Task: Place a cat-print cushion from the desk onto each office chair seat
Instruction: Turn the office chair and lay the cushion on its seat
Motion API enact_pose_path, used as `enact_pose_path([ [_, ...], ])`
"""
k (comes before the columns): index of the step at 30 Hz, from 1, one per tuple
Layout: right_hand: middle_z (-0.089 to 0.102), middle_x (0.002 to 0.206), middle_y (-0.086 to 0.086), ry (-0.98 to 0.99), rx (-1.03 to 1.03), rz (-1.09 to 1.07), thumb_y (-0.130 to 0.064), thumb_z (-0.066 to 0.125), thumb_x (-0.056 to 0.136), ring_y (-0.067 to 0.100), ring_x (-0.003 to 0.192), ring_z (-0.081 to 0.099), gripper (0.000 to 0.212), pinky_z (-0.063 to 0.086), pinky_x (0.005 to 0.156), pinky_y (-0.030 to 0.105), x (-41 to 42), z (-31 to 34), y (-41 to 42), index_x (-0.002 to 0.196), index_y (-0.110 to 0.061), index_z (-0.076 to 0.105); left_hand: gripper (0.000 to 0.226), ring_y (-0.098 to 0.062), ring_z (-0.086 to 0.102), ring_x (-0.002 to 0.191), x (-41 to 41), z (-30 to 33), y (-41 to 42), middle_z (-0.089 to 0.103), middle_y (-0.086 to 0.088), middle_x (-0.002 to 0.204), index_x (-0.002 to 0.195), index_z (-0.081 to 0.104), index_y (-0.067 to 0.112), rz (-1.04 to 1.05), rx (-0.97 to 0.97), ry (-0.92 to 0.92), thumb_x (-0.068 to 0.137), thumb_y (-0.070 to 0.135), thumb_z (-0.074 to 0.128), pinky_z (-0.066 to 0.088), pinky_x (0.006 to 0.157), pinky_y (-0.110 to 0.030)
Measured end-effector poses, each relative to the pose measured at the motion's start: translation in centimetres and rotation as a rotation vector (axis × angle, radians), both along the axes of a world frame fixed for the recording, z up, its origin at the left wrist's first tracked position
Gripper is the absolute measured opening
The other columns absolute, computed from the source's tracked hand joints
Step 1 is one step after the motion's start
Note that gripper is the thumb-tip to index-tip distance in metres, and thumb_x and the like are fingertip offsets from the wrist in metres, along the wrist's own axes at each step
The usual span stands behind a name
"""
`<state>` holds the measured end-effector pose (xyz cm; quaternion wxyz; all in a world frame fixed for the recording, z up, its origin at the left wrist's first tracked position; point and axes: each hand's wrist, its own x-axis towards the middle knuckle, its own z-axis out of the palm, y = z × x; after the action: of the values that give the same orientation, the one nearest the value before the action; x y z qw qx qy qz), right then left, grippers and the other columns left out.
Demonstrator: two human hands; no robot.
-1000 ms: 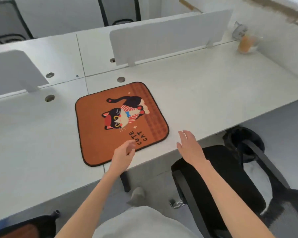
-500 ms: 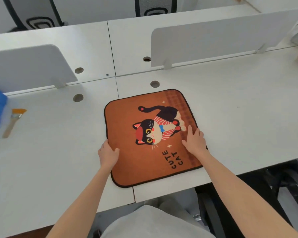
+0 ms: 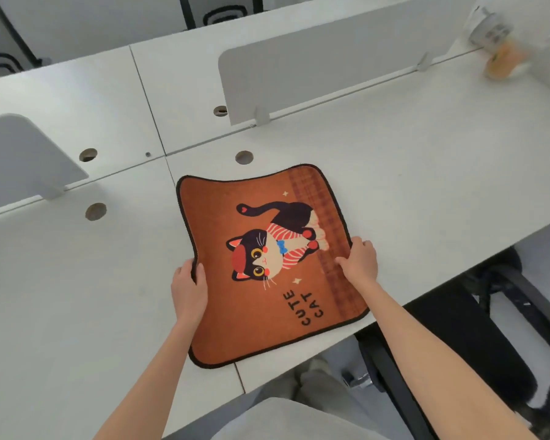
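An orange cat-print cushion (image 3: 251, 319) with a black border and the words CUTE CAT lies on the white desk (image 3: 426, 185), near its front edge. My left hand (image 3: 188, 289) grips the cushion's left edge, thumb on top. My right hand (image 3: 359, 260) grips its right edge, fingers curled over the border. The cushion's sides bow inward and its far edge curves between the two hands. A black office chair (image 3: 477, 338) stands below the desk at the lower right, its seat partly hidden by my right arm.
White divider panels (image 3: 331, 68) stand along the back of the desk, with round cable holes (image 3: 244, 157) in front of them. A blurred orange-and-white object (image 3: 502, 58) sits at the far right. More chairs (image 3: 223, 11) show behind the desks.
Both hands went from reaching toward the cushion to gripping its left and right edges. The cushion now bows between them, and the view has shifted back to the right.
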<state>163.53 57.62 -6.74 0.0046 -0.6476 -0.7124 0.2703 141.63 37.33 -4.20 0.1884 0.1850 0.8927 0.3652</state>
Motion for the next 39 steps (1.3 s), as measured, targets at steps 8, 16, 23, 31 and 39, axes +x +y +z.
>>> enact_pose_path([
  [8,0.063,0.097,0.013,0.014,0.101,-0.334,-0.014,0.050,0.090,0.030,0.086,0.060,0.019,0.043,0.066,0.034,14.8,1.0,-3.8,0.107,-0.007,0.046,0.018,-0.014,0.044,0.061,8.2,2.3,6.8,0.048,0.000,0.067,0.076,0.050,0.007,-0.423,0.059,-0.102,0.092,0.011,0.044,0.033,0.054,-0.021],
  [16,0.066,0.101,0.018,-0.176,0.182,-0.610,-0.011,0.048,0.090,0.036,0.092,0.061,0.026,0.047,0.073,0.039,32.6,3.8,-7.1,0.116,-0.008,0.046,0.009,-0.020,0.056,0.069,24.5,2.0,11.0,0.061,-0.006,0.077,0.087,0.057,0.005,-0.893,-0.035,-0.251,0.087,0.012,0.052,0.044,0.058,-0.024],
  [23,0.066,0.100,0.014,-0.281,0.167,-0.552,-0.016,0.047,0.093,0.032,0.089,0.063,0.027,0.049,0.072,0.039,42.9,1.3,-6.0,0.119,-0.011,0.048,0.014,-0.017,0.059,0.074,40.0,-2.2,10.7,0.066,-0.008,0.094,0.100,0.054,0.005,-1.070,-0.190,-0.305,0.088,0.010,0.047,0.050,0.071,-0.029],
  [31,0.066,0.098,0.012,-0.281,0.185,-0.399,-0.008,0.041,0.089,0.034,0.089,0.062,0.021,0.047,0.073,0.039,46.0,-7.1,1.9,0.102,-0.009,0.057,0.006,-0.025,0.061,0.089,45.1,-12.9,14.9,0.065,-0.013,0.101,0.096,0.051,0.011,-0.828,-0.333,-0.417,0.090,0.010,0.050,0.052,0.087,-0.044],
  [39,0.066,0.108,0.014,-0.277,0.161,-0.292,-0.007,0.045,0.089,0.034,0.102,0.059,0.032,0.044,0.084,0.038,45.6,-18.7,7.1,0.119,-0.012,0.056,0.014,-0.026,0.061,0.095,45.2,-25.4,16.1,0.062,-0.014,0.103,0.102,0.053,0.003,-0.626,-0.454,-0.628,0.089,0.005,0.054,0.054,0.071,-0.029],
])
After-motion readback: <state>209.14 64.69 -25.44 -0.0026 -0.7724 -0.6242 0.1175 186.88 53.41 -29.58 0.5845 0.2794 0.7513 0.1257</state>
